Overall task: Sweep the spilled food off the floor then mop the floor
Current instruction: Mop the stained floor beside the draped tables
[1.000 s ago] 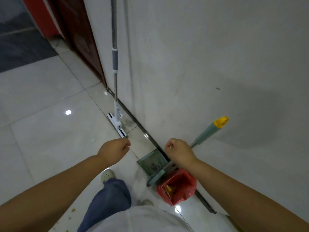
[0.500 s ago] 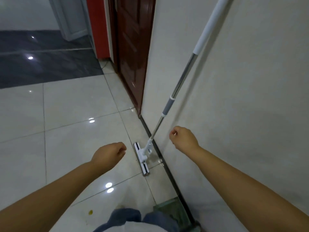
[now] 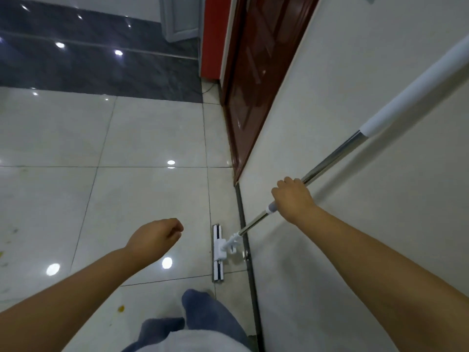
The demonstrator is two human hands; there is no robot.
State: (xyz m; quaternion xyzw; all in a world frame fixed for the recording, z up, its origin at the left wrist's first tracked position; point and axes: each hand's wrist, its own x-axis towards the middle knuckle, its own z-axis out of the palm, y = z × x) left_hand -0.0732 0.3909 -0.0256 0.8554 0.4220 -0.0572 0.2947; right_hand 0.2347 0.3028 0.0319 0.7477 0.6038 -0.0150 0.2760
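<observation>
A flat mop (image 3: 218, 252) with a white head rests on the pale tiled floor (image 3: 142, 199) beside the wall. Its metal pole (image 3: 330, 158) leans up to the right against the wall, ending in a white sleeve. My right hand (image 3: 291, 198) is closed around the pole's lower part, just above a grey collar. My left hand (image 3: 156, 237) hovers over the floor to the left of the mop head, fingers curled loosely and holding nothing. A small yellow bit of food (image 3: 121, 308) lies on a tile near my legs.
A cream wall (image 3: 355, 72) runs along the right with a dark skirting strip at its foot. A dark red door (image 3: 256, 72) stands ahead beside it. Dark tiles (image 3: 88, 57) begin farther off. Faint yellowish smears mark the floor at the far left (image 3: 5, 252).
My view has swung from the dustpan and red bin to the mop. My right hand let go of the broom handle, reached right and closed on the mop pole.
</observation>
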